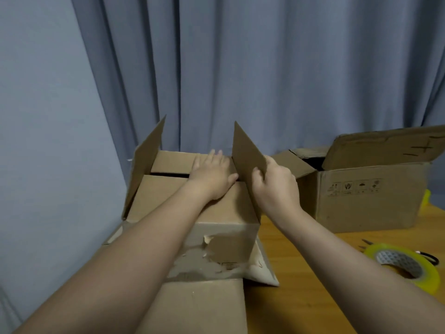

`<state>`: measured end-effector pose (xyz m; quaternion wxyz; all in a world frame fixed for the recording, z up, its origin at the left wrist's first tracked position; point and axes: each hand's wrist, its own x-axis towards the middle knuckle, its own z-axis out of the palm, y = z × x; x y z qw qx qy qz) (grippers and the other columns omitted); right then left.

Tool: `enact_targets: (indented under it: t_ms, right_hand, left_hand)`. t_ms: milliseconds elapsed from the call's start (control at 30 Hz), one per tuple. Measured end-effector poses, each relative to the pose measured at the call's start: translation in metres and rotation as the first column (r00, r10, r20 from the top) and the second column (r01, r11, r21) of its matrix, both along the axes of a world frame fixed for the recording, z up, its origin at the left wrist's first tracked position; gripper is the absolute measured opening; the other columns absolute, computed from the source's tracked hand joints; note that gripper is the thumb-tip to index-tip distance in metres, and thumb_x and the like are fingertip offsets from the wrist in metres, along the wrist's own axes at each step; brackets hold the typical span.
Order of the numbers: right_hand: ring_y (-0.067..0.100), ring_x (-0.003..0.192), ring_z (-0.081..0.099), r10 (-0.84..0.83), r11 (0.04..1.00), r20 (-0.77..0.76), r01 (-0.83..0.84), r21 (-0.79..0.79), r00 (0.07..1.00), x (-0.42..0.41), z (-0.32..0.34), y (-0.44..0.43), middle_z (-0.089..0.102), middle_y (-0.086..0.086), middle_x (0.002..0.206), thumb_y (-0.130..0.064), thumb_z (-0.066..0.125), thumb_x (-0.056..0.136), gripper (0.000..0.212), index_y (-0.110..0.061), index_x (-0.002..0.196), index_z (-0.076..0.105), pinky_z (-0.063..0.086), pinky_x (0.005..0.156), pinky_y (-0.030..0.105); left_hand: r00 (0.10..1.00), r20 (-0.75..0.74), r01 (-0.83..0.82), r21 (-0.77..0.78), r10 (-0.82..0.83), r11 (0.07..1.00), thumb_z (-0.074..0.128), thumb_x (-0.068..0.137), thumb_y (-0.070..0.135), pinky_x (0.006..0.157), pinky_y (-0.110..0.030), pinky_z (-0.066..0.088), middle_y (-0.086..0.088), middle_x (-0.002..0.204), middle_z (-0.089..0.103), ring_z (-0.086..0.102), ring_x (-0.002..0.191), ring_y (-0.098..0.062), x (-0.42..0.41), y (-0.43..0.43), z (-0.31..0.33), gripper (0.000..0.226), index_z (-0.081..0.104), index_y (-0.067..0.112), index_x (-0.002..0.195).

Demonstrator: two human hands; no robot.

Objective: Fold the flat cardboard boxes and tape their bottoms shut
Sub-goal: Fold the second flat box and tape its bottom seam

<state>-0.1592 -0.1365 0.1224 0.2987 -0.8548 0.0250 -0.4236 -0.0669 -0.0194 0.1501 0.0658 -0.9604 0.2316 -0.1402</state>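
A brown cardboard box (224, 239) stands on the wooden table (313, 285) in front of me, its torn side facing me. Two inner flaps lie folded down on top with a dark gap between them. My left hand (212, 174) presses flat on these flaps, fingers straight. The right outer flap (245, 150) stands upright, and my right hand (274, 186) grips its near edge. The left outer flap (144, 162) also stands upright, untouched. A roll of clear yellowish tape (404, 266) lies at the right near the table's edge.
A second cardboard box (366, 196) with open flaps sits at the back right. Black-handled scissors (428, 257) lie partly hidden behind the tape roll. Blue-grey curtains (240, 68) hang behind the table. A small yellow object (425, 200) shows at the far right.
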Motion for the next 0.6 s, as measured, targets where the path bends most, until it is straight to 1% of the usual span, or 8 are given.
enact_targets:
  t_ms: [133, 267, 333, 367, 433, 500, 533, 600]
  right_hand:
    - [0.035, 0.086, 0.062, -0.082, 0.988, -0.058, 0.074, -0.137, 0.995, 0.005, 0.011, 0.005, 0.066, 0.012, 0.093, -0.019, 0.041, 0.097, 0.036, -0.012, 0.132, 0.046, 0.05, 0.071, 0.039]
    - [0.034, 0.08, 0.06, -0.118, 0.958, -0.076, 0.093, -0.272, 0.99, 0.011, 0.016, 0.01, 0.058, 0.008, 0.082, -0.016, 0.038, 0.097, 0.031, -0.009, 0.126, 0.046, 0.041, 0.06, 0.034]
    - [0.035, 0.077, 0.06, -0.144, 0.937, -0.059, 0.117, -0.33, 0.988, 0.013, 0.017, 0.01, 0.062, 0.01, 0.083, -0.015, 0.038, 0.097, 0.027, -0.008, 0.12, 0.049, 0.038, 0.057, 0.032]
    - [0.035, 0.076, 0.06, -0.156, 0.927, -0.053, 0.127, -0.352, 0.986, 0.013, 0.017, 0.01, 0.063, 0.01, 0.083, -0.014, 0.037, 0.097, 0.025, -0.009, 0.118, 0.05, 0.037, 0.056, 0.032]
    - [0.035, 0.075, 0.061, -0.164, 0.914, -0.051, 0.132, -0.383, 0.985, 0.012, 0.016, 0.01, 0.062, 0.009, 0.081, -0.015, 0.035, 0.097, 0.026, -0.01, 0.119, 0.05, 0.035, 0.056, 0.032]
    - [0.034, 0.074, 0.061, -0.164, 0.902, -0.052, 0.128, -0.413, 0.985, 0.012, 0.012, 0.009, 0.059, 0.007, 0.078, -0.015, 0.033, 0.097, 0.031, -0.012, 0.124, 0.049, 0.035, 0.056, 0.032]
    - [0.033, 0.073, 0.06, -0.166, 0.894, -0.053, 0.128, -0.43, 0.985, 0.012, 0.011, 0.008, 0.056, 0.005, 0.076, -0.014, 0.034, 0.097, 0.032, -0.013, 0.126, 0.048, 0.034, 0.055, 0.031]
    - [0.03, 0.071, 0.056, -0.171, 0.874, -0.046, 0.13, -0.468, 0.984, 0.011, 0.007, 0.007, 0.056, 0.004, 0.077, -0.013, 0.035, 0.097, 0.034, -0.015, 0.128, 0.048, 0.032, 0.054, 0.031]
  left_hand:
    - [0.881, 0.466, 0.09, 0.001, -0.08, 0.996, 0.037, 0.1, 0.024, 0.116, -0.046, -0.008, -0.01, 0.16, 0.005, -0.004, 0.147, -0.024, -0.044, 0.018, 0.028, 0.053, 0.023, 0.014, 0.149]
    - [0.663, 0.748, 0.053, -0.031, -0.012, 0.998, 0.055, 0.092, 0.02, 0.115, -0.051, -0.004, -0.018, 0.158, 0.012, 0.004, 0.146, -0.034, -0.077, 0.062, 0.039, 0.055, 0.036, 0.015, 0.144]
    - [0.694, 0.714, 0.019, -0.155, 0.098, 0.988, 0.058, 0.091, 0.02, 0.116, -0.051, 0.001, -0.021, 0.158, -0.002, 0.004, 0.145, -0.039, -0.089, 0.083, 0.037, 0.073, 0.016, 0.017, 0.151]
    - [0.748, 0.645, 0.012, -0.249, 0.156, 0.969, 0.059, 0.092, 0.02, 0.115, -0.049, 0.016, -0.022, 0.157, -0.011, 0.016, 0.142, -0.04, -0.093, 0.092, 0.034, 0.083, 0.001, 0.018, 0.153]
    - [0.837, 0.503, 0.004, -0.399, 0.215, 0.917, 0.058, 0.093, 0.015, 0.077, -0.037, 0.05, -0.021, 0.157, -0.012, 0.057, 0.099, -0.032, -0.097, 0.103, 0.021, 0.097, -0.021, 0.022, 0.148]
    - [0.878, 0.459, 0.061, -0.396, 0.14, 0.916, 0.053, 0.093, 0.006, 0.05, -0.035, 0.046, -0.022, 0.153, 0.023, 0.056, 0.061, -0.027, -0.096, 0.109, 0.003, 0.1, -0.03, 0.029, 0.144]
    - [0.907, 0.418, 0.107, -0.363, 0.059, 0.926, 0.049, 0.095, 0.008, 0.052, -0.037, 0.046, -0.021, 0.141, 0.044, 0.056, 0.06, -0.029, -0.094, 0.11, -0.006, 0.096, -0.03, 0.033, 0.143]
    - [0.962, 0.259, 0.155, -0.259, -0.086, 0.953, 0.043, 0.099, 0.027, 0.069, -0.038, 0.049, -0.013, 0.127, 0.059, 0.061, 0.081, -0.033, -0.088, 0.11, -0.022, 0.075, -0.012, 0.033, 0.15]
